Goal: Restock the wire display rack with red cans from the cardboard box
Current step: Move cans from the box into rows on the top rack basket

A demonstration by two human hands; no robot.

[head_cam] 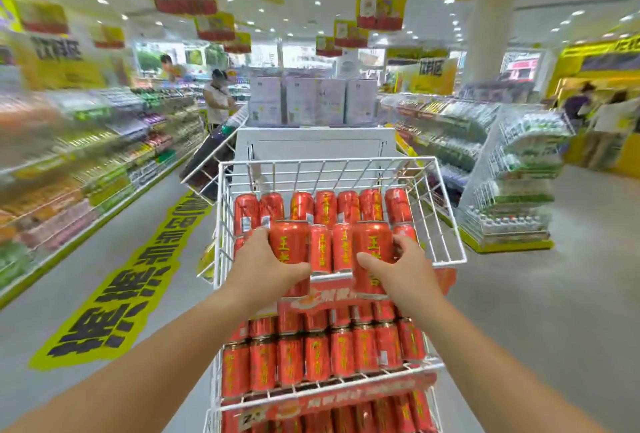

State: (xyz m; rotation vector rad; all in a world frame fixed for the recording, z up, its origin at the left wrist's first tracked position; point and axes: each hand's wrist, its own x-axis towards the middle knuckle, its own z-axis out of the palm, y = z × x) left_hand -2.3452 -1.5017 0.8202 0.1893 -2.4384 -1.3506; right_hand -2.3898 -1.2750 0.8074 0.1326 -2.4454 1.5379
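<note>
A white wire display rack [446, 225] stands in front of me with tiers of red cans. Its top basket holds a back row of red cans [325, 207] and a few in front. My left hand [266, 263] grips one red can [289, 242] at the basket's front left. My right hand [405, 270] grips another red can [370, 245] at the front right. Both cans are upright, at the front rim. Lower tiers [322, 353] are packed with red cans. The cardboard box is not in view.
Aisles run on both sides: stocked shelves on the left [69, 169], a wire rack of bottled water on the right [516, 183]. A tilted wire basket [211, 162] sits behind left. A person [216, 100] stands far back. A yellow floor sticker [131, 280] lies on the left.
</note>
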